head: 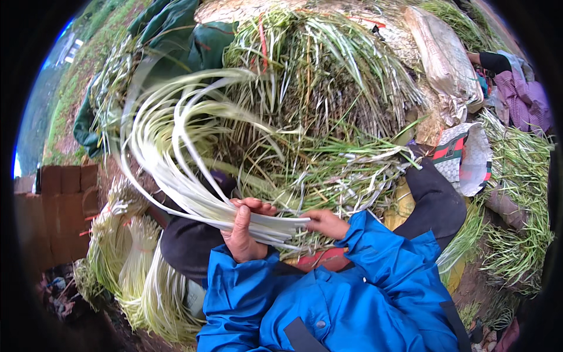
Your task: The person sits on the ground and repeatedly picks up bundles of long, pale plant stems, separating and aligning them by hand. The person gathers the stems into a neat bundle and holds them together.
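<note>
My left hand (248,231) is closed around a bundle of long pale stalks (176,176), which looks like blanched garlic chives. Their far ends curve up and to the left and are blurred. The cut-looking white ends point right, where the fingertips of my right hand (326,223) touch them. In front of me lies a loose layer of green and white leaves and stalks (347,176), below a large heap of similar stalks (325,79). Several tied bundles of pale stalks (140,268) rest at my lower left.
A white woven sack (446,61) lies at the upper right, with a patterned bag (462,158) nearer my knee. Green cloth (176,35) is at the upper left. Another person's arm (495,62) shows at far right. More green leaves (519,189) lie on that side.
</note>
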A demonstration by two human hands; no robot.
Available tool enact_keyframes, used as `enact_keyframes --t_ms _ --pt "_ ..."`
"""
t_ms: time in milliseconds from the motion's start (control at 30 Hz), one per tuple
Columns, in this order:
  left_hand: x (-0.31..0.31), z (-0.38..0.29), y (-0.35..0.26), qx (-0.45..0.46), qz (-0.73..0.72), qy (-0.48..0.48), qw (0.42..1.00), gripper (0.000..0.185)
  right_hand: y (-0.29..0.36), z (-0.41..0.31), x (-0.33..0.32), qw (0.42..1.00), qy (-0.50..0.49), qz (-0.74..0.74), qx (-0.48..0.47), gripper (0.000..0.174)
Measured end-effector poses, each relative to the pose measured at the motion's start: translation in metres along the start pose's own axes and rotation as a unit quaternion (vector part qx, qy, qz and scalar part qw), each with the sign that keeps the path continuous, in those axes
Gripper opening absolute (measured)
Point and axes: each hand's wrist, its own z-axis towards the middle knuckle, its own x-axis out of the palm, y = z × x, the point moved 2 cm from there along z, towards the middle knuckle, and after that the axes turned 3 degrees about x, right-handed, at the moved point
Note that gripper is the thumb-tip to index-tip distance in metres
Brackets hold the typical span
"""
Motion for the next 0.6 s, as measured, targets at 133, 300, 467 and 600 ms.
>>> enact_keyframes --t_ms 133,300,467,600 --pt "-0.026 0.017 0.052 -0.144 -0.081 -0.085 0.983 0.009 -0.013 0.038 -0.100 0.936 -0.281 0.206 -0.052 0.020" --pt "-0.050 0.019 0.085 -0.261 -0.067 -0.142 0.952 0.007 0.003 0.082 -0.245 0.839 -0.528 0.032 -0.128 0.016" --pt "-0.052 0.019 0.060 -0.261 0.044 -0.163 0.951 0.017 0.033 0.097 -0.322 0.719 -0.594 -0.353 -0.079 0.031" --pt "-0.047 -0.005 0.061 -0.310 -0.002 -0.170 0.935 0.031 0.045 0.105 -0.339 0.694 -0.542 -0.473 -0.005 0.033"
